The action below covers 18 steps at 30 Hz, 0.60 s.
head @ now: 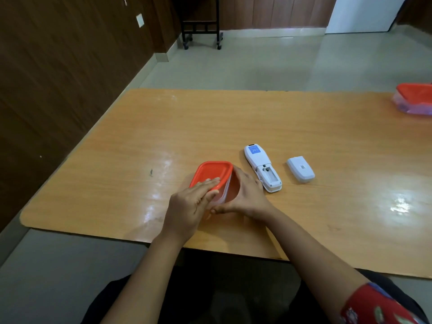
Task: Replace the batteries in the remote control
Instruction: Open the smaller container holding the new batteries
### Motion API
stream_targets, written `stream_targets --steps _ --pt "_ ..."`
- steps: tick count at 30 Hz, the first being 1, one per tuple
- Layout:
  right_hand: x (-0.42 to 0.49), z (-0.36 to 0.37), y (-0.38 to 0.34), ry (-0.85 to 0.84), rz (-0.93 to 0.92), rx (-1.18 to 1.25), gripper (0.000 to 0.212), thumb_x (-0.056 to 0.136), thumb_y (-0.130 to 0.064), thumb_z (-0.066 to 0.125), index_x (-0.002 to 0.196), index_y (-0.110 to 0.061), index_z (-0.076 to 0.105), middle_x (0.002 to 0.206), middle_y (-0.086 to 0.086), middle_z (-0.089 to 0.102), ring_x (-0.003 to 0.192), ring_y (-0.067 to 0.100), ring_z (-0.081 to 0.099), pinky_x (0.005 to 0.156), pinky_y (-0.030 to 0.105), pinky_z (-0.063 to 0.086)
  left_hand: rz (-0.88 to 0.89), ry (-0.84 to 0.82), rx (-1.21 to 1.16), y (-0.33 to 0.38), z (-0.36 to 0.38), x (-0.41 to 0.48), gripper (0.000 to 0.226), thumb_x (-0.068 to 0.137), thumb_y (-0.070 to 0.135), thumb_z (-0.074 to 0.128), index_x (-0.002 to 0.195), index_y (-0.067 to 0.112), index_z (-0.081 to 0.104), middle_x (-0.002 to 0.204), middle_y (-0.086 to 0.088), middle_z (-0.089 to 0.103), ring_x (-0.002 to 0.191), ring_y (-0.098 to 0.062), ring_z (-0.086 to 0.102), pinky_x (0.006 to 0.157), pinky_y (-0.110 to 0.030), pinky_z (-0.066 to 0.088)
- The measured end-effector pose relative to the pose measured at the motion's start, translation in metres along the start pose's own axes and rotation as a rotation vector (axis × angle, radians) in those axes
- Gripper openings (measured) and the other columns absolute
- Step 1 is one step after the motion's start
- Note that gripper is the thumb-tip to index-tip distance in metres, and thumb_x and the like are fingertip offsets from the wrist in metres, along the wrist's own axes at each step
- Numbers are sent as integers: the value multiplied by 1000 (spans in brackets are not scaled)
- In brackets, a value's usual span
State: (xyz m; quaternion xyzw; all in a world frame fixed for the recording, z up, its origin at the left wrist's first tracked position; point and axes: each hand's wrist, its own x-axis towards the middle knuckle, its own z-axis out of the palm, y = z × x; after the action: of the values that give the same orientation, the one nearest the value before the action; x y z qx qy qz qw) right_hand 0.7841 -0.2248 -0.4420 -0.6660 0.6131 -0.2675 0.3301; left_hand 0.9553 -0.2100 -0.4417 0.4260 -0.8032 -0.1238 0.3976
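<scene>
On the glossy orange-brown wooden table [117, 141], the left hand [187, 206] is lying flat, fingers together and stretched out, pressing on the near edge of the orange plastic lid [210, 174] of a small clear plastic container [222, 195]. The right hand [245, 197] is cupping that container's right side, thumb pointing left along its near wall, gripping it. Just right of this hand, the white plastic remote control [261, 167] is lying face down, its battery compartment uncovered. Near it, further right, its white battery cover [301, 169] is resting apart. At the far right edge, another orange-lidded clear container [413, 99] is sitting.
</scene>
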Motion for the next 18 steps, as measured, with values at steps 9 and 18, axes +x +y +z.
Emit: stream_targets --steps 9,18 --pt "-3 3 -1 16 -30 -102 119 43 -53 88 143 -31 26 138 -16 44 129 7 36 102 22 15 -538 551 -351 -12 -14 25 31 99 30 41 92 12 66 78 6 64 77 -6 60 71 -22 48" --pt "-4 8 -7 11 -30 -215 127 46 -62 82 148 -29 15 144 -15 38 135 7 28 99 19 9 -1172 1078 -863 -52 -35 27 27 97 10 40 78 17 58 79 2 58 71 -9 58 57 -22 51"
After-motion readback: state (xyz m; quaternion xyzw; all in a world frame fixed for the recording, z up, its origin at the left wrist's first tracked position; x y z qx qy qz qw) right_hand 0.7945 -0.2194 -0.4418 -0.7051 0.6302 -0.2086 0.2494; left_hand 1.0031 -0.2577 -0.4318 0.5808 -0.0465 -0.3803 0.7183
